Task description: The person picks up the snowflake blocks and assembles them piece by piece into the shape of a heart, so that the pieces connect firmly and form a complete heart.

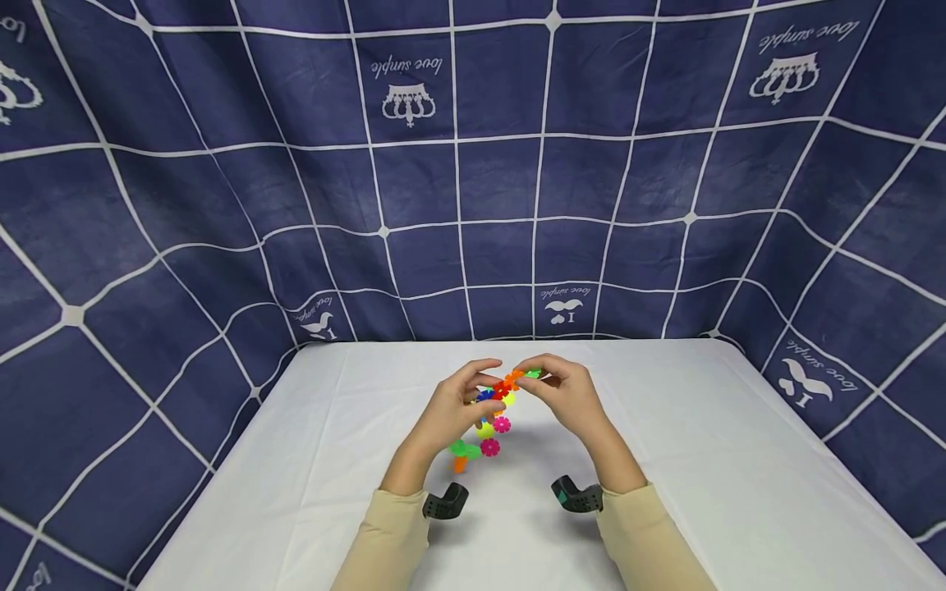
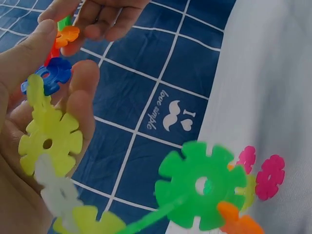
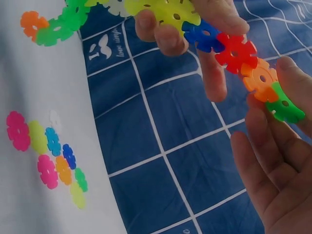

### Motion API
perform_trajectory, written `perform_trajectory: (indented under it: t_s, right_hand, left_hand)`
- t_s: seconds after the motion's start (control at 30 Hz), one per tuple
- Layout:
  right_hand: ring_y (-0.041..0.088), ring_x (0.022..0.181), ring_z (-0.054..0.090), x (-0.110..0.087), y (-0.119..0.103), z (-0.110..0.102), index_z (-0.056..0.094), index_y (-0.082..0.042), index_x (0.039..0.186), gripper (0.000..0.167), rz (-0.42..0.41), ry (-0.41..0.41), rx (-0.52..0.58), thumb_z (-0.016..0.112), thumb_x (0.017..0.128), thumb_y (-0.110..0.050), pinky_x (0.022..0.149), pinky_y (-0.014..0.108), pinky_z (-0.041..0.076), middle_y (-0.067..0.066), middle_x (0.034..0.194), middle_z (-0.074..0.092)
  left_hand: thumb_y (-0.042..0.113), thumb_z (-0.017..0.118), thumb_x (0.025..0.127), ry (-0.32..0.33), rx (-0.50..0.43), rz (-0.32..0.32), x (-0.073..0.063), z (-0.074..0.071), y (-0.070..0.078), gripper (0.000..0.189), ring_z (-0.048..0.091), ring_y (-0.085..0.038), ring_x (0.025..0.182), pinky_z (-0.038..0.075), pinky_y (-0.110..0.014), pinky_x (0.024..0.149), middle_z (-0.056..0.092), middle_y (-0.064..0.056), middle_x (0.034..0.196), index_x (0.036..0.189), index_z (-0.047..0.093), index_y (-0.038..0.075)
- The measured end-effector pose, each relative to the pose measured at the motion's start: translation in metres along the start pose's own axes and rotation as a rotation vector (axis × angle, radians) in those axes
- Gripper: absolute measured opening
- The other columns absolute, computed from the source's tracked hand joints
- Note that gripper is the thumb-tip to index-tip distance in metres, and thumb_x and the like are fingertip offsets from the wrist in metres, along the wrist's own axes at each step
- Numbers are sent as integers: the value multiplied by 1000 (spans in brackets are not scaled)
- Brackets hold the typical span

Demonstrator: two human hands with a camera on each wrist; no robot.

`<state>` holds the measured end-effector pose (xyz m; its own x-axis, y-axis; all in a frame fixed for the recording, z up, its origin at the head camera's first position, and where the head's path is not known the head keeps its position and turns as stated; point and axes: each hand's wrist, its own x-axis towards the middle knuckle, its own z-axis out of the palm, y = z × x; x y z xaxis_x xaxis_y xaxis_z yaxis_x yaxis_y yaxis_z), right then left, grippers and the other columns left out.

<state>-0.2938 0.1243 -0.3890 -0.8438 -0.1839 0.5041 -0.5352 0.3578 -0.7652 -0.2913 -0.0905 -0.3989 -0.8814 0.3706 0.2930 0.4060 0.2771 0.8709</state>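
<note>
Finger and thumb of your right hand (image 1: 569, 396) pinch the green piece (image 3: 287, 108) at the top end of the flower chain (image 3: 163, 10), right by where it joins an orange piece (image 3: 258, 83). Your other right fingers bend loosely below it. Your left hand (image 1: 451, 408) is at 9 o'clock from your right one, and its thumb and a finger pinch the chain around the red piece (image 3: 236, 51) and the blue piece (image 3: 197, 36). From your right hand, the chain slants down toward 8 o'clock. After the blue come two yellow pieces (image 2: 61, 153), a white piece (image 2: 61, 195), more yellow, some green, and another orange piece (image 1: 460, 465) at the low end. You can't tell if that end touches the white table (image 1: 650, 460). Also at 8 o'clock from your right hand, a bunch of loose flower pieces (image 3: 48, 171) lies on the table: pink, yellow, orange, green, white and blue ones. Black bands (image 1: 446, 501) sit on your wrists, with tan sleeves (image 1: 388, 538) at 5 and 7 o'clock. Blue cloth (image 1: 502, 180) with white lines hangs at 12 o'clock, and also at 9 and 3.
</note>
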Motion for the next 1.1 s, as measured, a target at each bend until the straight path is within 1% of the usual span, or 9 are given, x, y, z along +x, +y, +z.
perform_trajectory:
  t_s: [0.17,0.23,0.33,0.43,0.6,0.73,0.83,0.93,1.1]
  right_hand:
    - [20,75,66,1,0,-7,77,-14,100,15,18,65,15,78,87,-22,67,22,56,5,97,75]
    - [20,71,62,2,1,-11,77,-15,101,16,34,101,18,78,87,-23,62,22,52,6,96,75]
    - [19,64,55,3,3,-17,77,-15,102,16,67,154,29,78,88,-23,54,21,45,8,91,74]
    - [18,64,57,3,6,-23,77,-15,102,15,92,209,45,77,89,-23,52,22,43,7,86,72]
    - [14,69,63,4,9,-30,76,-11,102,15,81,306,93,76,89,-19,50,22,39,-4,85,72]
    - [10,68,64,5,10,-33,77,-10,102,15,85,356,132,76,89,-18,49,22,37,-11,84,71]
    - [10,68,64,4,11,-33,76,-8,102,17,99,363,156,76,90,-19,50,22,39,-12,81,70]
    - [11,69,64,4,13,-33,75,-7,104,19,128,342,176,74,91,-20,57,20,46,-12,80,69]
    - [15,76,66,3,16,-35,73,-5,111,26,193,261,173,70,95,-24,75,20,56,-7,88,70]
  left_hand:
    - [22,76,89,45,55,12,1,-2,-1,54,65,-18,96,55,-32,87,72,0,120,139,55,28]
    - [21,76,89,62,61,16,2,-4,-3,53,64,-17,100,52,-34,93,73,2,119,138,56,27]
    - [19,75,90,80,45,24,2,-8,-8,52,65,-17,104,51,-40,96,72,1,122,137,57,25]
    - [19,75,89,96,49,10,3,-10,-11,53,63,-20,110,50,-44,100,69,-1,126,138,56,25]
    - [23,76,89,107,68,-74,3,-11,-15,57,61,-22,118,48,-42,101,65,-1,131,141,53,22]
    - [22,74,91,95,30,-148,4,-11,-19,47,67,-22,110,56,-38,96,69,-7,126,135,59,17]
    - [20,72,92,118,-9,-168,3,-10,-19,30,72,-21,99,58,-37,92,75,-9,114,121,67,13]
    - [20,71,93,170,-51,-165,2,-10,-18,18,73,-19,98,58,-37,93,77,-7,109,109,71,12]
    - [19,70,94,224,-87,-174,0,-11,-16,14,72,-17,97,59,-35,90,77,-5,108,106,71,14]
